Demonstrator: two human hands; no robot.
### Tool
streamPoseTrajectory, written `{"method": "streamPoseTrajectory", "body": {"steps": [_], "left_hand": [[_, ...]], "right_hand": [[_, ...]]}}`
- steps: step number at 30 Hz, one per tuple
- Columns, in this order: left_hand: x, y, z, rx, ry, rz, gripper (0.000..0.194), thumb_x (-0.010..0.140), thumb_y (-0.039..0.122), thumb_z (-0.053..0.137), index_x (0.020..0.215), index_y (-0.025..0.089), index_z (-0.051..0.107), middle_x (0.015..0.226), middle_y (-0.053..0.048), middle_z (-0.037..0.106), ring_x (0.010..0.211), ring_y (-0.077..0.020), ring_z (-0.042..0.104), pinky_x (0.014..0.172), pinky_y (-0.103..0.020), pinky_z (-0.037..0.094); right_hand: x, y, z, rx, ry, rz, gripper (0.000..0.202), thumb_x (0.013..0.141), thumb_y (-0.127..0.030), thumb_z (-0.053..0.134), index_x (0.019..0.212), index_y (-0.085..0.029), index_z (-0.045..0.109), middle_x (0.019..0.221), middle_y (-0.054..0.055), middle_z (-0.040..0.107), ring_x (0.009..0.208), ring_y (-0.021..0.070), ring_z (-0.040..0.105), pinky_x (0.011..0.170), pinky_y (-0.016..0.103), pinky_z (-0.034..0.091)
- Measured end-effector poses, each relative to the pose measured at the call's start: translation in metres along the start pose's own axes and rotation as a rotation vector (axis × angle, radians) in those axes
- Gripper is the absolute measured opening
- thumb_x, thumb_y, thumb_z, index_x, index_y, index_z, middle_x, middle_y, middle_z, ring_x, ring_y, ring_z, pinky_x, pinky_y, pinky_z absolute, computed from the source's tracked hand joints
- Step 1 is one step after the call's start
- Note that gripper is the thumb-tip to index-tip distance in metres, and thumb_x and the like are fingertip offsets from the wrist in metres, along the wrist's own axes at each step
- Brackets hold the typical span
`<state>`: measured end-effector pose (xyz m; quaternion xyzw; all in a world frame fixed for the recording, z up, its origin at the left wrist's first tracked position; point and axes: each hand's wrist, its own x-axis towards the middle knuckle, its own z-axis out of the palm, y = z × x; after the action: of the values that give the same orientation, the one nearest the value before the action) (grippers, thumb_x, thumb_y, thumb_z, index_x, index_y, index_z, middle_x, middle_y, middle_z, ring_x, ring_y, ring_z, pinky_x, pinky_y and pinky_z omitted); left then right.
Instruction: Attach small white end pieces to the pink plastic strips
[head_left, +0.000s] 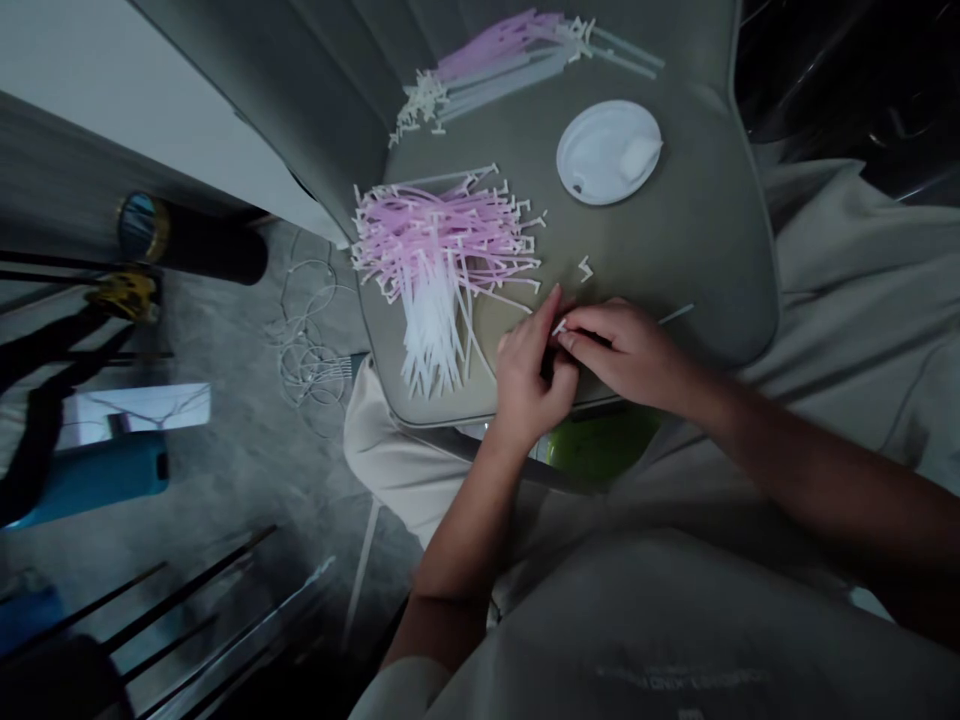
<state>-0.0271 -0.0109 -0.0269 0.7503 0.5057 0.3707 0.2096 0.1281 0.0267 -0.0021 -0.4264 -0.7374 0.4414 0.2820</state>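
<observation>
My left hand [534,375] and my right hand [619,345] meet near the front edge of a grey chair seat [675,270]. Between the fingertips of my right hand is a small white connector [559,327]; the fingers of my left hand are closed against it, partly hidden. A pale tube [676,314] sticks out behind my right hand. Left of my hands lies a large pile of pink tubes [442,235] with white ends, over white tubes [431,330]. One loose white connector [585,268] rests just above my hands.
A white round dish [609,152] with something white in it sits farther back. Behind the pile lies another bundle of pink and white tubes [510,65]. Tangled wire [311,350], a dark cylinder [210,240] and a blue case [97,478] are at the left.
</observation>
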Motion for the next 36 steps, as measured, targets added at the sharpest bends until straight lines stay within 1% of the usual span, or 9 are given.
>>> {"method": "streamPoseTrajectory", "body": {"steps": [3, 7, 13, 15, 19, 24, 28, 32, 36], "left_hand": [[0.002, 0.001, -0.001, -0.065, -0.010, 0.012, 0.057, 0.090, 0.018, 0.042, 0.146, 0.023, 0.038, 0.133, -0.009, 0.061, 0.118, -0.0201, 0.059, 0.099, -0.038, 0.047], [0.003, 0.001, -0.003, -0.045, -0.049, 0.030, 0.051, 0.091, 0.021, 0.043, 0.142, 0.025, 0.045, 0.135, -0.008, 0.060, 0.122, -0.0221, 0.057, 0.103, -0.041, 0.045], [0.003, 0.003, -0.006, -0.015, -0.096, 0.038, 0.050, 0.094, 0.028, 0.042, 0.144, 0.024, 0.042, 0.135, -0.010, 0.060, 0.121, -0.0232, 0.058, 0.100, -0.041, 0.046], [0.003, 0.003, -0.006, -0.011, -0.091, 0.042, 0.051, 0.094, 0.028, 0.043, 0.145, 0.023, 0.041, 0.135, -0.011, 0.060, 0.121, -0.0237, 0.058, 0.100, -0.042, 0.046], [0.001, 0.002, -0.006, -0.041, -0.039, 0.042, 0.051, 0.094, 0.028, 0.043, 0.145, 0.024, 0.040, 0.135, -0.010, 0.060, 0.120, -0.0224, 0.058, 0.100, -0.041, 0.047], [0.001, 0.002, -0.007, -0.071, -0.031, 0.035, 0.043, 0.094, 0.027, 0.044, 0.137, 0.024, 0.049, 0.130, -0.009, 0.062, 0.120, -0.0215, 0.059, 0.101, -0.041, 0.048], [0.002, 0.004, -0.007, -0.098, -0.031, 0.033, 0.042, 0.093, 0.023, 0.046, 0.135, 0.024, 0.052, 0.127, -0.009, 0.064, 0.117, -0.0211, 0.060, 0.100, -0.040, 0.048], [0.002, 0.005, -0.007, -0.076, -0.036, 0.025, 0.042, 0.094, 0.024, 0.045, 0.136, 0.023, 0.051, 0.125, -0.010, 0.066, 0.113, -0.0204, 0.061, 0.097, -0.039, 0.049], [0.002, 0.004, -0.006, -0.041, -0.041, 0.043, 0.047, 0.095, 0.026, 0.043, 0.141, 0.024, 0.045, 0.126, -0.009, 0.065, 0.112, -0.0208, 0.062, 0.095, -0.039, 0.049]], "right_hand": [[-0.001, 0.000, -0.001, 0.026, -0.023, -0.021, 0.025, 0.092, -0.018, 0.046, 0.070, -0.017, 0.057, 0.070, 0.000, 0.062, 0.069, 0.0125, 0.052, 0.072, 0.028, 0.032], [-0.001, -0.001, -0.002, 0.012, -0.006, -0.045, 0.027, 0.090, -0.016, 0.046, 0.064, -0.017, 0.050, 0.064, -0.001, 0.055, 0.065, 0.0117, 0.047, 0.070, 0.029, 0.030], [-0.002, 0.003, -0.005, 0.010, -0.038, -0.099, 0.024, 0.089, -0.021, 0.052, 0.065, -0.018, 0.051, 0.064, -0.002, 0.053, 0.065, 0.0114, 0.046, 0.069, 0.028, 0.031], [-0.002, 0.003, -0.006, -0.004, -0.041, -0.097, 0.024, 0.089, -0.021, 0.053, 0.065, -0.018, 0.050, 0.064, -0.003, 0.053, 0.066, 0.0112, 0.046, 0.070, 0.028, 0.031], [-0.002, 0.001, -0.008, 0.035, -0.034, -0.091, 0.027, 0.092, -0.020, 0.048, 0.066, -0.018, 0.049, 0.065, -0.003, 0.053, 0.065, 0.0108, 0.046, 0.070, 0.028, 0.032], [-0.005, -0.005, -0.009, -0.025, -0.027, -0.101, 0.029, 0.094, -0.020, 0.043, 0.065, -0.019, 0.046, 0.065, -0.001, 0.052, 0.066, 0.0121, 0.046, 0.071, 0.029, 0.032], [-0.007, -0.008, -0.009, -0.067, -0.045, -0.078, 0.029, 0.093, -0.019, 0.040, 0.065, -0.020, 0.043, 0.064, -0.001, 0.051, 0.064, 0.0124, 0.046, 0.070, 0.030, 0.032], [-0.007, -0.007, -0.008, -0.051, -0.054, -0.071, 0.026, 0.091, -0.017, 0.040, 0.066, -0.020, 0.043, 0.064, -0.001, 0.052, 0.064, 0.0125, 0.045, 0.068, 0.030, 0.032], [-0.006, -0.006, -0.008, -0.045, -0.063, -0.058, 0.025, 0.090, -0.018, 0.041, 0.065, -0.020, 0.044, 0.065, 0.000, 0.054, 0.065, 0.0128, 0.046, 0.068, 0.029, 0.031]]}}
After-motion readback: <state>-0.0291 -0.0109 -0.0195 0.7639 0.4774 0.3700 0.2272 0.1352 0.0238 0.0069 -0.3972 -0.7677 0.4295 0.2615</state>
